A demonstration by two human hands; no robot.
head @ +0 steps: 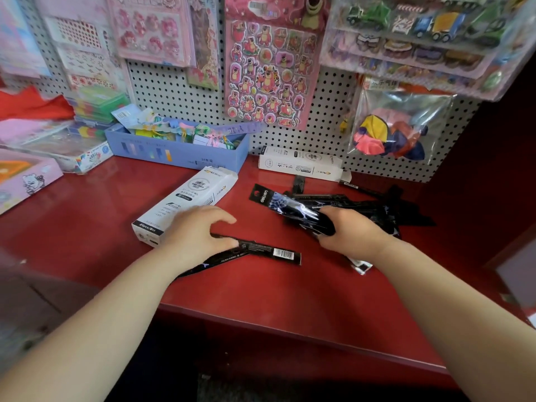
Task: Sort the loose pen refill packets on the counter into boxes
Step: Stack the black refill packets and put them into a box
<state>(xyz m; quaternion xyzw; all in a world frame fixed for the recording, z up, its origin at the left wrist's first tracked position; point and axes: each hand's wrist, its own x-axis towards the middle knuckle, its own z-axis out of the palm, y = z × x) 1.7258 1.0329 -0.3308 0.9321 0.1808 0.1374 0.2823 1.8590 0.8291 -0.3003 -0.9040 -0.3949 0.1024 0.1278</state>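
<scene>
Red counter (261,300), near edge: left hand (191,233), fingers spread, pressed on one black refill packet (269,251). Right hand (351,230) gripped a packet bundle (293,208). Beyond: loose packets (377,204), near white box (185,201), far white box (298,163) at pegboard (327,91).

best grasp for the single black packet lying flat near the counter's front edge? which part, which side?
Probably the barcode end of the single black packet. It lies flat, long and thin on the red counter, its other end under the left hand. Come from above at the free right end, pinching across the narrow width; sliding it over the counter's front edge may help get fingers under.
</scene>
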